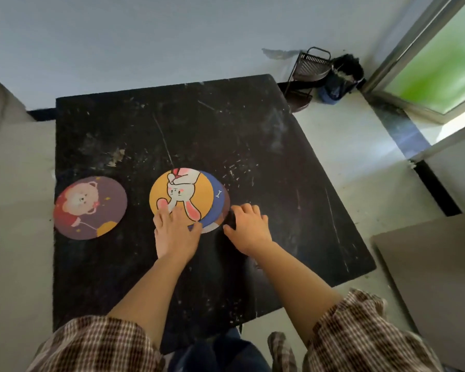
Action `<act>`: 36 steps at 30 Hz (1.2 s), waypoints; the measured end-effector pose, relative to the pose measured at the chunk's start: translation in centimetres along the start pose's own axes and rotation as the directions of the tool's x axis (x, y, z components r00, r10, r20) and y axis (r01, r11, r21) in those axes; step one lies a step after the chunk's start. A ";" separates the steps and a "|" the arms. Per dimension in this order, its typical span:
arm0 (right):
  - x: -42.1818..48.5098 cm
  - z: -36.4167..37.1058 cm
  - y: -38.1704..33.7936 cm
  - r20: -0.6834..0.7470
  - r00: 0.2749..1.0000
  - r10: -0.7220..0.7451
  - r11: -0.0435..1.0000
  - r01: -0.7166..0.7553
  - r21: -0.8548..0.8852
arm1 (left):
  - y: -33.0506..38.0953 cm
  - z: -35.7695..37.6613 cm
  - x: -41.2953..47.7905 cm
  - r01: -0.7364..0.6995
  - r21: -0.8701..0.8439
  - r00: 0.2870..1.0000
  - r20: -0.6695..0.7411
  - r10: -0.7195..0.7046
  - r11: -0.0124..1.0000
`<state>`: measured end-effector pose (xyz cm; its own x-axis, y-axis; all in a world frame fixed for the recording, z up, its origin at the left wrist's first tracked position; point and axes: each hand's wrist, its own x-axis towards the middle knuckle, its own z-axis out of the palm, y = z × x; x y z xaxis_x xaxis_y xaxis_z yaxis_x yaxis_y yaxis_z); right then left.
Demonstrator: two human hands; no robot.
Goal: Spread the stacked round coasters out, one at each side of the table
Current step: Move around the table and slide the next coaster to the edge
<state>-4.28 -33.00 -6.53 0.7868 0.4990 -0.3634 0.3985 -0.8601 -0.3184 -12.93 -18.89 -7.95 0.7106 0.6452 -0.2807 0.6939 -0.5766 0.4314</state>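
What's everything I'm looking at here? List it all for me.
Table: one, black, scuffed, centre.
Bear coaster: one, purple, at the table's left edge.
Coaster stack: one fanned pile, yellow rabbit coaster on top, blue and darker ones beneath; mid-table.
Wire rack: one, dark, on the floor beyond the table.
Dark bundle: one, beside the rack; unclear what.
Left hand: flat on the stack's near edge.
Right hand: at the stack's right edge.
Sleeves: two, brown checked.

Lower coasters [218, 196] mostly hidden
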 end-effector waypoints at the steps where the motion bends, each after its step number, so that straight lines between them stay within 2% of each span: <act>1: 0.6 0.0 -0.2 0.005 1.000 -0.015 1.000 0.015 0.001 | -0.1 -0.2 0.4 0.039 -0.018 0.999 -0.023 -0.039 0.999; 4: 2.5 0.4 -1.1 0.012 0.999 -0.045 0.999 0.045 0.000 | -0.7 -0.6 1.9 0.135 -0.060 0.989 -0.057 -0.138 0.989; 10: 4.4 1.9 -3.2 -0.064 0.998 -0.012 1.000 0.011 -0.026 | -1.5 -1.0 4.6 0.210 -0.118 0.972 -0.085 -0.221 0.971; 13: 4.4 2.5 -4.1 -0.140 0.989 0.049 0.998 -0.042 0.053 | -1.5 -1.2 5.3 0.249 -0.178 0.955 -0.117 -0.272 0.952; 15: 4.5 2.7 -4.6 -0.136 0.983 0.123 0.981 -0.100 0.165 | -1.5 -1.5 5.8 0.269 -0.231 0.942 -0.137 -0.305 0.935; 18: 4.7 2.2 -5.5 -0.073 0.956 0.285 0.849 -0.216 0.483 | -1.6 -2.1 6.6 0.315 -0.371 0.907 -0.153 -0.392 0.874; 21: 4.7 1.6 -5.8 -0.026 0.962 0.273 0.657 -0.167 0.735 | -1.4 -2.7 6.8 0.324 -0.487 0.880 -0.159 -0.447 0.811; 23: 4.4 1.3 -5.9 0.058 0.967 0.249 0.520 -0.184 0.834 | -1.3 -3.1 6.6 0.353 -0.565 0.858 -0.123 -0.499 0.746; 25: 4.2 1.3 -5.8 0.133 0.962 0.237 0.472 -0.234 0.850 | -1.4 -3.2 6.2 0.395 -0.639 0.835 -0.049 -0.548 0.660; 29: 4.1 0.9 -4.6 0.200 0.920 0.338 0.450 -0.344 0.824 | -2.0 -2.9 4.7 0.438 -0.722 0.855 0.152 -0.495 0.536; 32: 3.3 -0.3 -3.0 0.154 0.948 0.278 0.526 -0.285 0.802 | -2.2 -2.8 2.5 0.496 -0.766 0.846 0.320 -0.426 0.408; 36: 1.7 -2.6 -0.3 0.106 0.980 0.168 0.624 -0.189 0.758 | -2.3 -1.8 -1.1 0.488 -0.752 0.868 0.363 -0.340 0.443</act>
<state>-1.86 -32.18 -4.72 0.7880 0.3556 -0.5026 -0.2576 -0.5510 -0.7937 -15.55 -17.38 -7.08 0.4231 0.5741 -0.7010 0.5664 0.4363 0.6992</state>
